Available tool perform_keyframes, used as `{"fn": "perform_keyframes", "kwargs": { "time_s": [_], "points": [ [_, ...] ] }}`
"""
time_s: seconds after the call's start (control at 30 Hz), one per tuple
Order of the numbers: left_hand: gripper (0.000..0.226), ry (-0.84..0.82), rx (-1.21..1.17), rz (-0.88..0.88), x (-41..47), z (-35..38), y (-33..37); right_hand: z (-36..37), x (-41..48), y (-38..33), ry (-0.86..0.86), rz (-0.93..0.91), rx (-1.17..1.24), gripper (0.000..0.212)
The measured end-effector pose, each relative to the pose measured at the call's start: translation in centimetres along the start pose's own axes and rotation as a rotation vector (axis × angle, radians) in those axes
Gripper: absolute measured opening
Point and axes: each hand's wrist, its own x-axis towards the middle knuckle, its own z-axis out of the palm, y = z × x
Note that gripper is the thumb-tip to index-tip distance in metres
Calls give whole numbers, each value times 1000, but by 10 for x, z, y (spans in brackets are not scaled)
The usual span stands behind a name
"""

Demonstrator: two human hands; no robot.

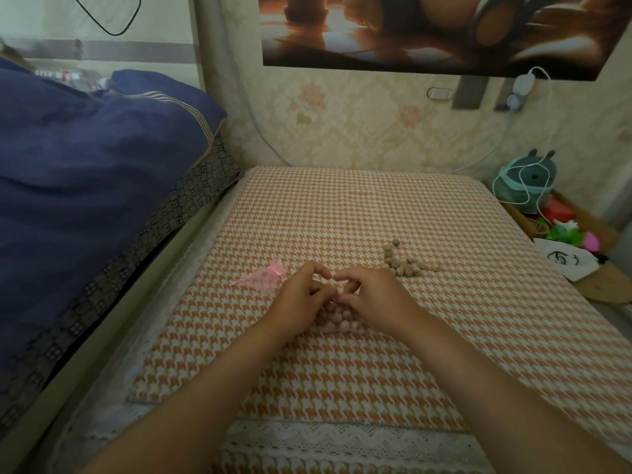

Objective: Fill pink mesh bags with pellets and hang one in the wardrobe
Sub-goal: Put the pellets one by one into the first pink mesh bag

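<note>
A pink mesh bag full of tan round pellets lies on the houndstooth mat, between my two hands. My left hand and my right hand both pinch the bag's top, fingers meeting above it. A second pink mesh bag, flat and seemingly empty, lies just left of my left hand. A loose pile of pellets sits on the mat to the right of my right hand.
A blue quilt is heaped on the bed at the left. On the right a wooden tray holds a teal plush toy and bright toys, with a white cloth bag beside it. A white cable hangs from the wall.
</note>
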Motion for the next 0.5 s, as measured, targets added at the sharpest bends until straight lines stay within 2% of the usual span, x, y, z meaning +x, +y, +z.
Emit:
{"fn": "perform_keyframes", "kwargs": {
  "time_s": [0.2,0.3,0.37,0.5],
  "points": [
    [7,-40,5,-12,1,-2,3,5,0,0,57,16,45,8],
    [5,-71,-67,-64,1,-2,5,7,1,3,93,51,70,10],
    [9,-66,-13,-69,1,1,3,7,2,3,102,78,101,13],
    [11,26,-23,-141,-1,8,5,6,1,1,79,97,111,11]
  ]
}}
